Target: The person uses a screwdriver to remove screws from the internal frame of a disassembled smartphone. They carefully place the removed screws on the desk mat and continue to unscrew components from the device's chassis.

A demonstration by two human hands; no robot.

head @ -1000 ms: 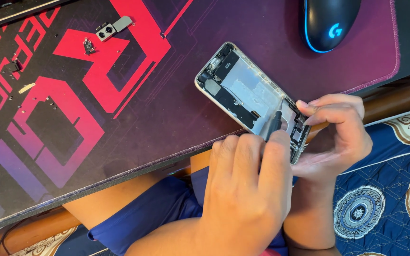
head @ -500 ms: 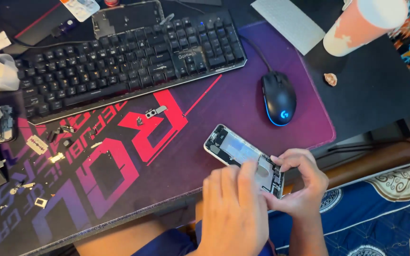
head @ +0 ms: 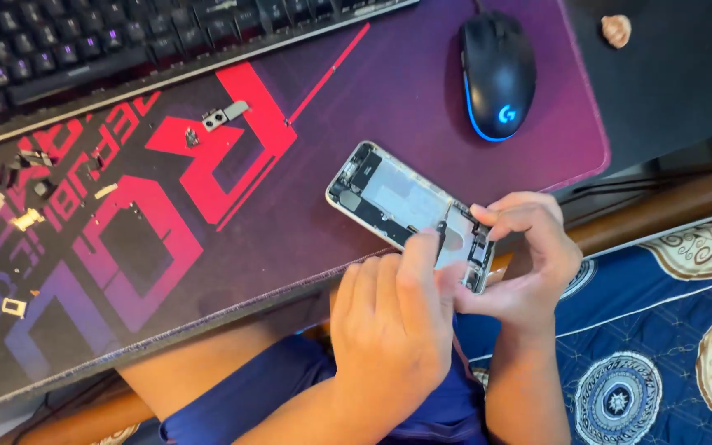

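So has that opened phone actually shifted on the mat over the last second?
No. The camera moves, but the opened phone keeps its place: lower end over the mat's near edge, below-left of the mouse, gripped by the right hand.

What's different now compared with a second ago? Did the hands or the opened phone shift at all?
Mostly the view shifted: it pulled back to take in the keyboard, then came closer again. The left hand still holds a thin dark tool against the opened phone, and the right hand still steadies its lower end. The phone, the mouse and the loose small parts lie on the mat as before.
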